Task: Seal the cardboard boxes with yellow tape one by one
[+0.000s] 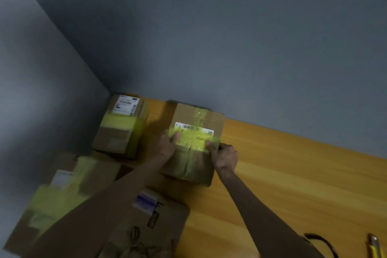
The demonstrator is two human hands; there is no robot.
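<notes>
A: Brown cardboard box (195, 144) at the back of the wooden table (293, 174), yellow tape band (194, 138) across its top!

B: Left hand (167, 146) flat, pressing the tape; right hand (225, 158) curled, thumb on the tape's other end.

A: Three more taped boxes (120, 128) to the left.

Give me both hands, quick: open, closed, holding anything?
Left hand: open, pressing yellow tape onto the box.
Right hand: curled at the box's right edge; grip cannot be told.
</notes>
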